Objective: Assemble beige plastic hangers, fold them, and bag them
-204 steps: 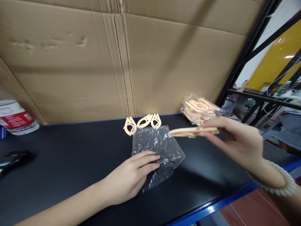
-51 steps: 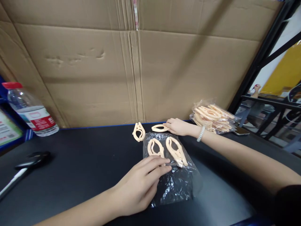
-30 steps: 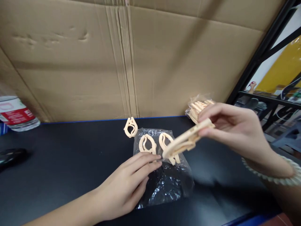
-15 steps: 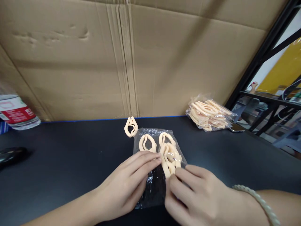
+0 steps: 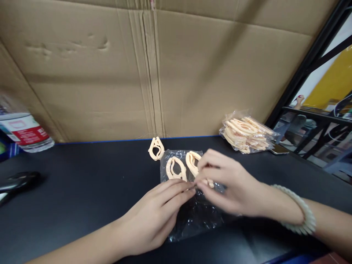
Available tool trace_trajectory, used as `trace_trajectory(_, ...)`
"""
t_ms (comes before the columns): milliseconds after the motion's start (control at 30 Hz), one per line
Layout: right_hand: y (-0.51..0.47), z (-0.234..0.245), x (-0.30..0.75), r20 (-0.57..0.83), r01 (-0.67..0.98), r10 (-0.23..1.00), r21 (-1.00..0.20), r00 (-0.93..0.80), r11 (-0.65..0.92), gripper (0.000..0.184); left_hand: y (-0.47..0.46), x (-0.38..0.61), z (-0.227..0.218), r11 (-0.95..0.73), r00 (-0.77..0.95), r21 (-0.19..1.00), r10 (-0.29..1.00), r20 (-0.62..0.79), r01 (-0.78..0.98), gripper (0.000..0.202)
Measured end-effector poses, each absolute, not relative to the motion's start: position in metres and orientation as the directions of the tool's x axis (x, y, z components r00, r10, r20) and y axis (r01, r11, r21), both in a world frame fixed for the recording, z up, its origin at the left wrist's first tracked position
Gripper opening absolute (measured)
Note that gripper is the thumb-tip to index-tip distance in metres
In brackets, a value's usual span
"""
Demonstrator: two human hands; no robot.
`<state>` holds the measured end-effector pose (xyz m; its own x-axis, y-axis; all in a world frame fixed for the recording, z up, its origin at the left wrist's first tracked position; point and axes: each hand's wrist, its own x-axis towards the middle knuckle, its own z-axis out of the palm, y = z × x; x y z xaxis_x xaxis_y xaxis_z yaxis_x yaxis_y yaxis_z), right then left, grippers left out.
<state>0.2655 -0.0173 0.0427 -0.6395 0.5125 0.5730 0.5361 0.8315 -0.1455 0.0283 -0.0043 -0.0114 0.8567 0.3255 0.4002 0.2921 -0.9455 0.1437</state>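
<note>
A clear plastic bag (image 5: 192, 223) lies on the dark table under both hands. Inside its far end are cream folding hangers: a left one (image 5: 176, 169), a right one (image 5: 191, 161) and another partly hidden behind my right fingers. My left hand (image 5: 158, 214) rests over the bag, its fingers pressed together at the film near the middle. Against those fingertips, my right hand (image 5: 231, 183) pinches the bag's film; it is slightly blurred. A loose cream hanger (image 5: 156, 148) lies just beyond the bag's far left corner.
A packed bag of cream hangers (image 5: 247, 134) sits at the back right, beside a phone (image 5: 279, 149). At left are a bottle with a red label (image 5: 27, 132) and a black mouse (image 5: 19, 181). A cardboard wall (image 5: 96, 91) closes off the back; a black metal frame (image 5: 310, 69) stands right.
My right hand has left the near end of the hanger and moved up and forward, meeting my left fingertips. The bag's near part has spread rightward. The view shifted slightly left.
</note>
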Motion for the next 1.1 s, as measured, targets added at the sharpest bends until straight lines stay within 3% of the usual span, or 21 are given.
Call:
trace_trajectory(100, 0.033, 0.048, 0.264, 0.617, 0.553, 0.487, -0.099, -0.618, 0.827, 0.019, -0.004, 0.028, -0.011, -0.949, 0.862, 0.141, 0.315, 0.397, 0.282, 0.059)
trace_trajectory(333, 0.161, 0.031, 0.202, 0.232, 0.449, 0.391, 0.309, -0.891, 0.839, 0.045, -0.005, 0.026, -0.008, -0.954, 0.865, 0.164, 0.297, 0.404, 0.252, 0.055)
trace_trajectory(433, 0.182, 0.028, 0.175, 0.149, 0.436, 0.41, 0.324, -0.9, 0.839, 0.04, -0.006, 0.025, -0.006, -0.952, 0.866, 0.184, 0.301, 0.399, 0.246, 0.055)
trace_trajectory(633, 0.184, 0.04, 0.184, 0.091, 0.452, 0.443, 0.216, -0.892, 0.865, 0.01, -0.006, 0.025, -0.004, -0.949, 0.858, 0.208, 0.303, 0.415, 0.235, 0.056)
trace_trajectory(833, 0.141, 0.056, 0.246, 0.174, 0.555, 0.54, 0.049, -0.823, 0.83, 0.024, -0.006, 0.027, -0.005, -0.955, 0.843, 0.205, 0.285, 0.456, 0.212, 0.053)
trace_trajectory(933, 0.104, 0.062, 0.276, 0.274, 0.6, 0.58, -0.017, -0.767, 0.8, 0.028, -0.007, 0.027, -0.006, -0.956, 0.831, 0.206, 0.285, 0.479, 0.209, 0.051)
trace_trajectory(1000, 0.078, 0.066, 0.293, 0.452, 0.588, 0.588, -0.161, -0.67, 0.793, 0.021, -0.007, 0.026, -0.006, -0.953, 0.823, 0.211, 0.294, 0.486, 0.216, 0.049)
trace_trajectory(1100, 0.039, 0.072, 0.311, 0.611, 0.58, 0.617, -0.296, -0.496, 0.759, 0.018, -0.007, 0.026, -0.008, -0.95, 0.816, 0.209, 0.307, 0.49, 0.231, 0.046)
